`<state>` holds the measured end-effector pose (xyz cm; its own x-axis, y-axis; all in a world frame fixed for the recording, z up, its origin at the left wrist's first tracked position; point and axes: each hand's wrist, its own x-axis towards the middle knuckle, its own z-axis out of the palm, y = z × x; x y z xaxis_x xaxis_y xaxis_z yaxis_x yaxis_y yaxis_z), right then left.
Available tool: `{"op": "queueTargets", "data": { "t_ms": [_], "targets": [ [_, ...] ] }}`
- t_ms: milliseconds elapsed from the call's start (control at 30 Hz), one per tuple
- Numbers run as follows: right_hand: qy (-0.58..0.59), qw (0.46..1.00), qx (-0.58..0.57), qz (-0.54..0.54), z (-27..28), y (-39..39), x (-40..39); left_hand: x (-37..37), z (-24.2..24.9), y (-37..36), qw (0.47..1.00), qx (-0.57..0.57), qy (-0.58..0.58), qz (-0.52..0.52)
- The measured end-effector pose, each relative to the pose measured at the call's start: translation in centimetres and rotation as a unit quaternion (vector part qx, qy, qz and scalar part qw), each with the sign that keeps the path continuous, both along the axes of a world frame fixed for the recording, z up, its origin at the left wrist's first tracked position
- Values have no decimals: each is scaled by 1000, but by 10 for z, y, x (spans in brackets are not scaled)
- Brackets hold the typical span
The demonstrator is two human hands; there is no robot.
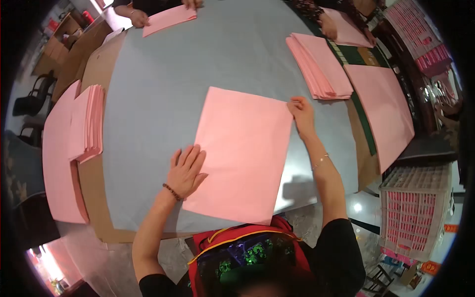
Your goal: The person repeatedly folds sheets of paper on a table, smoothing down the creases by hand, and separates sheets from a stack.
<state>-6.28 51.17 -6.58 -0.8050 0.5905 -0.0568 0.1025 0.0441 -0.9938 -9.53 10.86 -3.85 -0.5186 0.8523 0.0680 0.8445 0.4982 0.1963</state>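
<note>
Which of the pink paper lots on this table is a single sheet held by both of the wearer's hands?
The single pink sheet at the table's near edge: left hand flat on it, right hand pinching its far corner. The others are untouched stacks.

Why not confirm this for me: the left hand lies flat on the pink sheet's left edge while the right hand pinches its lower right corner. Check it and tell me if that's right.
Not quite. The head view shows the right hand pinching the upper right corner of the pink sheet, not the lower one. The rest holds: the left hand lies flat on the sheet's left edge.
</note>
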Motion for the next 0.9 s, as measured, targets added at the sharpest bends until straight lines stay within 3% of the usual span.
{"op": "queueTargets", "data": {
  "t_ms": [67,133,167,200,233,300,367,500,600,700,733,800,900],
  "targets": [
    [12,1000,-12,22,-1,-3,-1,-2,-1,0,1000,9,0,5],
    [50,984,170,-27,11,-18,9,0,-1,-1,1000,22,1,-2],
    [37,991,129,-5,17,-25,9,2,-1,-4,1000,20,-6,6],
    [63,946,312,55,28,-34,22,2,-2,-5,1000,17,-7,12],
    [88,864,483,115,38,-45,42,0,-3,-3,1000,22,-5,8],
    [90,804,509,294,44,-64,72,1,-3,-1,999,34,-10,11],
    [110,738,533,398,44,-85,108,0,1,0,999,27,-24,22],
    [2,711,541,450,34,-110,150,-8,3,-4,996,53,-64,11],
    [-5,719,524,457,34,-109,151,-28,16,-10,982,124,-143,-11],
    [-3,727,505,465,35,-107,149,-41,23,-16,984,1,132,-116],
    [-11,727,497,473,35,-106,149,-42,24,-16,985,1,132,-115],
    [-2,732,493,470,35,-106,147,-43,25,-11,949,13,196,-248],
    [-11,732,490,473,37,-103,147,-45,28,-10,930,14,166,-328]
  ]
}}
